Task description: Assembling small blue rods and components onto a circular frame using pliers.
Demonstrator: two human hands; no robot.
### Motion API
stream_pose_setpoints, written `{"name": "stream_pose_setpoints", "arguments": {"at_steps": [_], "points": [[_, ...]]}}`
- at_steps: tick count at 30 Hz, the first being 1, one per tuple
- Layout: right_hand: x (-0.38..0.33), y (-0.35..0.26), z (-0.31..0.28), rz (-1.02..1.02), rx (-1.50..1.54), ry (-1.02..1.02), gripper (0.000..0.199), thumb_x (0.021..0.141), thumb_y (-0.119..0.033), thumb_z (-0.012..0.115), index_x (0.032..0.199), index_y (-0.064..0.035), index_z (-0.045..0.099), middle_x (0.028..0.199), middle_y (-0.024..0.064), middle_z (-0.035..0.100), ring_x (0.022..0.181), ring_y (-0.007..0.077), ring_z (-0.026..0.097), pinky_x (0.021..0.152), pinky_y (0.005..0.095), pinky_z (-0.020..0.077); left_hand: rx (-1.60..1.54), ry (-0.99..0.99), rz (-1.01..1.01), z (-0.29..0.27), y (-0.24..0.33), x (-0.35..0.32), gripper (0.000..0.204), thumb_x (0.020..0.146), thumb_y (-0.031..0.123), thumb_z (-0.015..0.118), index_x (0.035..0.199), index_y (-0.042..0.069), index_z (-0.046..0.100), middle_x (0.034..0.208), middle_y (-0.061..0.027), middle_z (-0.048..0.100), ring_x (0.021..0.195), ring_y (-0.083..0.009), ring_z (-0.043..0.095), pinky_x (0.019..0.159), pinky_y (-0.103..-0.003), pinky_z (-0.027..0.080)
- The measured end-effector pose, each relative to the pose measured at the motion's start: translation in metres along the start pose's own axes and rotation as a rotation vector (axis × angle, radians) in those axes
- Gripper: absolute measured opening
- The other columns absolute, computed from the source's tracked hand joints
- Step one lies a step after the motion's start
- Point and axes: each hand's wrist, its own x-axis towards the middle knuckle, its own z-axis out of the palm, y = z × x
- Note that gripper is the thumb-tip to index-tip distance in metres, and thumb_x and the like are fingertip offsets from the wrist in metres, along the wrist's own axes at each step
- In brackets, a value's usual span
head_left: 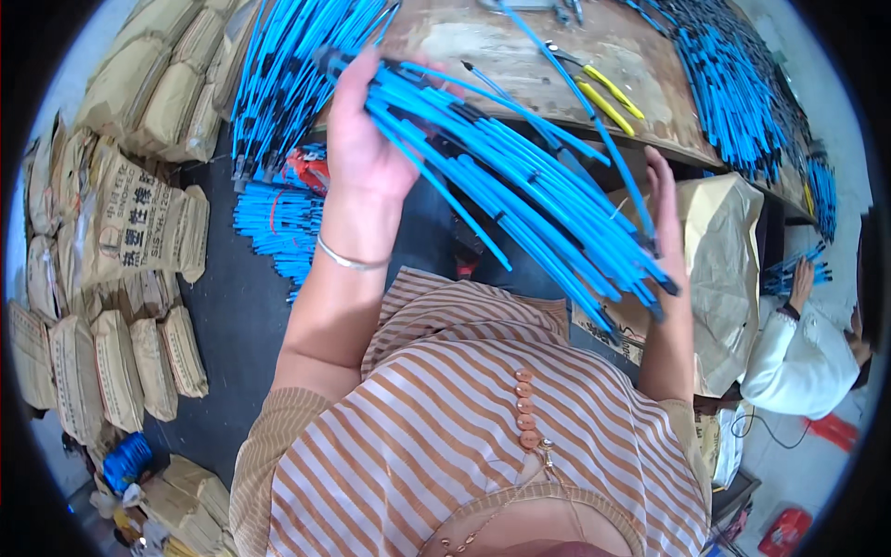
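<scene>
A loose bundle of blue sleeved cables [520, 176] with dark ends slants across the front of my body. My left hand [364, 153], with a thin bangle at its wrist, is closed around the upper left end of the bundle. At the lower right end, my right hand [670, 218] is upright with fingers stretched out, its palm beside the dark tips. Whether that palm touches every tip cannot be seen. A few cables stick out of line, one of them rising toward the workbench [455, 42].
Yellow-handled pliers [608, 97] lie on the bench. More blue cables [297, 74] are heaped at its left and another pile [729, 97] at its right. A tied bundle [274, 223] sits lower left. Paper sacks [139, 213] line the left side. A co-worker's white sleeve [803, 357] is at right.
</scene>
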Motion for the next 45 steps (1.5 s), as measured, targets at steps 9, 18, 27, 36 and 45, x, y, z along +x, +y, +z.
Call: {"name": "stream_pose_setpoints", "arguments": {"at_steps": [9,18,27,36,45], "points": [[0.023,-0.038,0.034,-0.295,0.849,0.281,0.062,0.075,-0.011,0.071,0.13,-0.0034,0.042,0.119,0.0166,0.056,0.111,0.0255,0.053,0.102,0.037,0.0364,-0.144,0.06,-0.198,-0.003,-0.089,-0.033,0.049,0.088,0.047,0.048,0.099,0.001,0.06,0.087,-0.013,0.066,0.08,-0.0253,0.063,0.075,-0.033,0.049],[0.025,-0.041,0.043,0.149,0.662,-0.053,0.038,0.069,-0.002,0.073,0.105,-0.002,0.06,0.09,0.009,0.065,0.079,0.0165,0.059,0.078,0.0272,0.0479,0.592,-0.359,-0.379,-0.101,-0.056,-0.035,0.043,0.084,0.039,0.057,0.105,0.001,0.059,0.086,-0.0102,0.065,0.074,-0.0194,0.059,0.073,-0.028,0.047],[0.03,-0.023,0.118,0.436,0.448,-0.455,0.038,0.071,-0.003,0.073,0.107,-0.0024,0.058,0.091,0.0063,0.063,0.073,0.0134,0.054,0.071,0.0261,0.0461,1.155,-0.322,-0.053,-0.069,-0.024,-0.049,0.029,0.072,0.009,0.072,0.097,0.001,0.062,0.078,-0.004,0.062,0.067,-0.0134,0.054,0.068,-0.025,0.045],[0.033,0.017,0.135,1.06,1.739,-0.238,0.051,0.072,-0.006,0.073,0.119,-0.0039,0.052,0.102,0.009,0.063,0.081,0.0167,0.056,0.08,0.0289,0.0442,1.023,-0.227,-0.129,-0.098,-0.028,-0.039,0.036,0.068,0.004,0.072,0.102,-0.001,0.061,0.088,-0.0086,0.064,0.076,-0.017,0.057,0.074,-0.028,0.047],[0.002,0.017,0.149,0.462,0.786,-0.351,0.051,0.067,-0.008,0.078,0.114,-0.0036,0.056,0.102,0.0091,0.064,0.084,0.014,0.056,0.082,0.0279,0.0438,0.954,-0.224,-0.178,-0.085,-0.037,-0.032,0.018,0.072,0.007,0.073,0.087,0.001,0.064,0.073,-0.0017,0.061,0.063,-0.01,0.051,0.063,-0.023,0.045]]}}
